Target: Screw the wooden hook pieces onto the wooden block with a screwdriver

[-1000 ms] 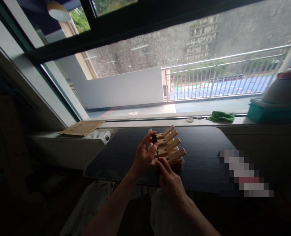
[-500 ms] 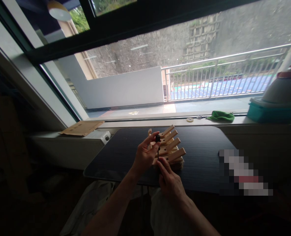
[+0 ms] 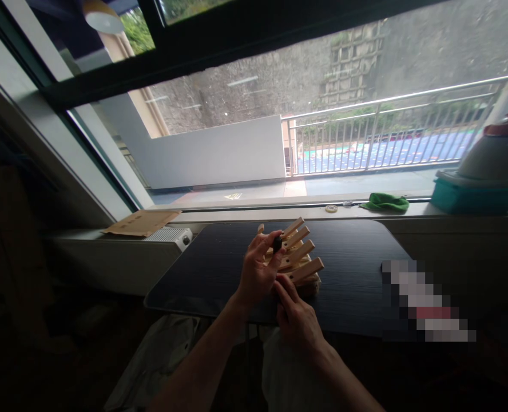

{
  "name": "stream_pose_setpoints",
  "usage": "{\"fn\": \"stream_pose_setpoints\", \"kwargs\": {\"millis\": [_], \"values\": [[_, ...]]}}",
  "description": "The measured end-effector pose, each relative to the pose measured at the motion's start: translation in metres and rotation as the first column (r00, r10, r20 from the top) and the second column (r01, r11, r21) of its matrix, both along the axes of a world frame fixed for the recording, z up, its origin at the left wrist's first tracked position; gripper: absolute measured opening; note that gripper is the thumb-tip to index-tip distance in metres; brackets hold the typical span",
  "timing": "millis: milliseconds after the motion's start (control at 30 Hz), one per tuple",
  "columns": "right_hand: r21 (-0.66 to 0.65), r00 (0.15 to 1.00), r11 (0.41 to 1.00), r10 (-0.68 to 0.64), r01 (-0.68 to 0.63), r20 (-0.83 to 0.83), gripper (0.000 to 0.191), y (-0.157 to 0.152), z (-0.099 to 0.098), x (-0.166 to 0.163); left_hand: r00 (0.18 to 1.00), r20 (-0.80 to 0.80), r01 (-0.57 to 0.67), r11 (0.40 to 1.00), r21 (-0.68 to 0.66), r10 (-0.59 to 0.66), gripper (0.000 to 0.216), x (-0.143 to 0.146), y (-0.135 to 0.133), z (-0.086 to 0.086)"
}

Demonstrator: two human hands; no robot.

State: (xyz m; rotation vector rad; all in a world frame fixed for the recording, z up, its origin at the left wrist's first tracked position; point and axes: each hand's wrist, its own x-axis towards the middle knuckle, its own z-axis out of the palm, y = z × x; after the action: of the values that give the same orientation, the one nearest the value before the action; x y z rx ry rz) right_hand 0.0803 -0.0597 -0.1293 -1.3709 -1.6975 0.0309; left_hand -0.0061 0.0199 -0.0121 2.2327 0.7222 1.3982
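My left hand (image 3: 258,266) has thumb and fingers closed around the black handle (image 3: 277,243) of what looks like a screwdriver, held upright. Its thin shaft is mostly covered by my thumb. My right hand (image 3: 294,309) is just below, fingers pinched together near the lower end of the shaft; what they grip is hidden. Both hands are at the near left side of a wooden assembly (image 3: 308,269) on the table. Several pale wooden bars with dark round spots stick out from it, slanting up to the right.
The dark table (image 3: 352,274) stands against the window sill. On the sill lie a green cap (image 3: 385,202), a tape roll (image 3: 331,209) and a teal box (image 3: 472,194). A cardboard sheet (image 3: 142,223) rests on the radiator (image 3: 174,237) at left. A blurred patch covers the table's right edge.
My left hand has turned and its fingers have wrapped further around the handle, covering more of the shaft. My right hand has stayed nearly in place.
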Motion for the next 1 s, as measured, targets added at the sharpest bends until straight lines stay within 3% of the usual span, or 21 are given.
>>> {"fn": "stream_pose_setpoints", "kwargs": {"millis": [200,433,767,1000], "values": [[-0.051,0.999,0.999,-0.013,0.015,0.034,0.064,-0.005,0.006,0.010,0.999,-0.038,0.027,0.999,-0.044,-0.028,0.036,-0.001,0.002,0.006],[-0.073,0.997,0.997,0.013,-0.007,0.077,0.065,-0.008,0.008,0.024,0.999,0.023,-0.035,0.989,-0.144,0.038,0.041,-0.002,0.002,0.006],[-0.065,0.995,0.998,0.007,0.000,0.099,0.069,-0.007,0.002,0.022,0.997,0.050,-0.048,0.997,-0.067,0.051,0.029,-0.002,0.006,0.000],[-0.047,0.994,0.999,0.000,0.005,0.107,0.069,-0.008,0.001,0.022,0.997,0.011,0.083,0.985,-0.148,-0.083,0.032,-0.002,0.003,0.006]]}}
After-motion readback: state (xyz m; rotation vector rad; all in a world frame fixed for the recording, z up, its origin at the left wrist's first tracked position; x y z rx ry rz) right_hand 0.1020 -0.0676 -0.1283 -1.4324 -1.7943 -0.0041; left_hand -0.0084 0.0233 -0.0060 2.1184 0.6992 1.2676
